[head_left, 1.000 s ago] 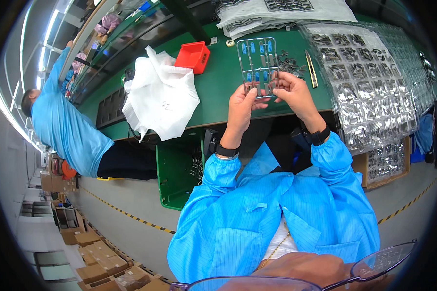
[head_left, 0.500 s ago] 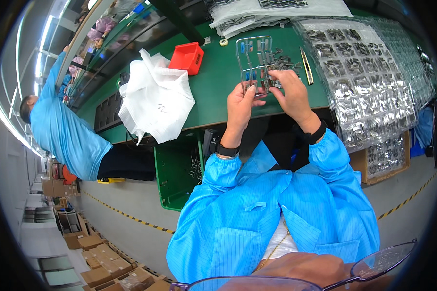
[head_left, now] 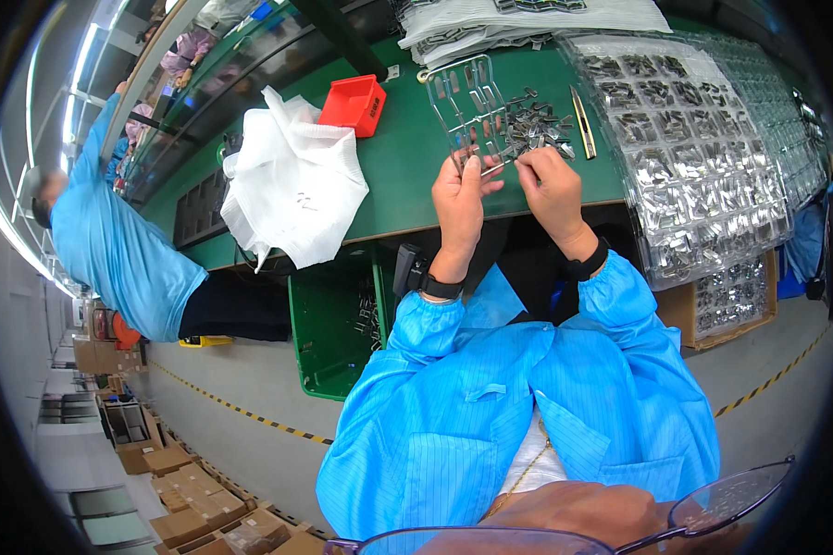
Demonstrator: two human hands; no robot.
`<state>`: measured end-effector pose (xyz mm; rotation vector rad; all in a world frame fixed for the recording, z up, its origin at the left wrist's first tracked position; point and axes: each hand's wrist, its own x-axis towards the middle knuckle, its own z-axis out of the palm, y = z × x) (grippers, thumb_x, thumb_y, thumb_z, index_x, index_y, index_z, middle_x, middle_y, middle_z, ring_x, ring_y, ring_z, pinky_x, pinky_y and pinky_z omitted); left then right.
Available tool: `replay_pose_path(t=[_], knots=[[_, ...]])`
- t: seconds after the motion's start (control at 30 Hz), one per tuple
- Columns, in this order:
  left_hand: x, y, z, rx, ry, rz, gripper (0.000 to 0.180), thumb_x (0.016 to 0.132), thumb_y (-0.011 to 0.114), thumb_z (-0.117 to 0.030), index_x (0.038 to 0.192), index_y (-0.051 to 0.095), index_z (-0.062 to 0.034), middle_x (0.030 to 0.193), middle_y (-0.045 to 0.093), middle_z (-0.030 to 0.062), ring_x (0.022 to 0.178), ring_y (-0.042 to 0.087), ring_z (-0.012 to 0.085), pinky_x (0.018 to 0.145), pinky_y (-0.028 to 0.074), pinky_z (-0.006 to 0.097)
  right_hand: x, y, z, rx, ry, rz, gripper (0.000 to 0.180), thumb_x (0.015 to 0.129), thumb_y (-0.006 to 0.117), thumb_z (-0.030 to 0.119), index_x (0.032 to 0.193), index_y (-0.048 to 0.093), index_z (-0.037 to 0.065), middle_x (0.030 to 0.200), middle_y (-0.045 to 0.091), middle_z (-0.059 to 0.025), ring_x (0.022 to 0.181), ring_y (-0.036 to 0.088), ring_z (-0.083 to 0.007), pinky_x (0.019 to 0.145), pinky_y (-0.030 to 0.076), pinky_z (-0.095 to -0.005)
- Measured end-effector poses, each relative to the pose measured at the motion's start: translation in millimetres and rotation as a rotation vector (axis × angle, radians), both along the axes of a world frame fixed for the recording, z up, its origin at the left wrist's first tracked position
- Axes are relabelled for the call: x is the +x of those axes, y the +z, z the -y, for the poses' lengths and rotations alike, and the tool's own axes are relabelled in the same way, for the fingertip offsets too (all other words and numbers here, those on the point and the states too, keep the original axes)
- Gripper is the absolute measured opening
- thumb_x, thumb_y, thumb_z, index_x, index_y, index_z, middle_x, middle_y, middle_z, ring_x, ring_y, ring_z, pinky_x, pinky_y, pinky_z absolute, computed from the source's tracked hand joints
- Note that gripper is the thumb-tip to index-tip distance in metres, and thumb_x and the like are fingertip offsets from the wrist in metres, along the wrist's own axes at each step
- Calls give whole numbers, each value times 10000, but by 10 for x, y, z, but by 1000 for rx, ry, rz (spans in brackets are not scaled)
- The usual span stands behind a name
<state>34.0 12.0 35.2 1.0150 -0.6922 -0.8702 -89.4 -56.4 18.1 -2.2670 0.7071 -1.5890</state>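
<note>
My left hand (head_left: pixel 457 208) grips the near end of a silvery metal wire frame (head_left: pixel 478 121), tilted above the green tabletop. Just right of it, my right hand (head_left: pixel 555 194) has its thumb and fingertips pinched together at the edge of a heap of small metal pieces (head_left: pixel 540 127). Whatever lies in that pinch is too small to make out. A pair of tweezers (head_left: pixel 583 124) rests on the table beyond the heap, to its right.
Clear compartment trays of metal parts (head_left: pixel 690 171) fill the right side. A red bin (head_left: pixel 354 104) and white packing sheet (head_left: pixel 296 190) lie to the left. Below the table edge is a green crate (head_left: pixel 319 370). A person in blue (head_left: pixel 120 245) works at far left.
My right hand has drawn away from the frame, down to the near edge of the metal heap. The frame has tipped leftward in my left hand, uncovering more of the heap.
</note>
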Motion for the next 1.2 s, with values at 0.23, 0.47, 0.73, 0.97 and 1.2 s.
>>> replay_pose_path(t=[0.23,0.47,0.73,0.97,1.2], knots=[[-20,-49,43,-28,25,3,237,972,476,-134,1142,526,23,977,617,93,871,650,181,676,565,267,91,25,-9,628,123,310,94,791,630,-23,875,609,14,789,596,-72,656,618,-136,536,479,-284],[-35,-162,131,-40,9,51,246,967,489,-127,1155,520,27,990,628,112,873,650,187,695,566,275,97,-11,97,78,-110,-26,101,817,632,24,916,641,9,760,613,-76,683,636,-152,557,518,-266],[-104,-225,158,-68,102,276,247,964,479,-101,1160,544,35,1056,651,114,922,644,158,719,558,272,-8,-101,234,1434,455,580,95,846,638,68,883,637,-19,756,621,-51,635,594,-107,575,546,-248],[-98,-280,144,-74,206,745,234,959,485,-83,1131,542,65,1054,643,130,936,642,180,732,566,291,54,-89,216,1487,440,691,92,844,632,56,877,633,-30,762,628,-64,628,596,-114,574,545,-247],[60,-202,263,10,98,-248,189,961,496,-127,1073,534,21,985,637,119,875,662,231,704,567,300,165,-93,6,358,11,231,110,792,642,17,901,663,11,789,645,-104,630,631,-196,553,485,-291]])
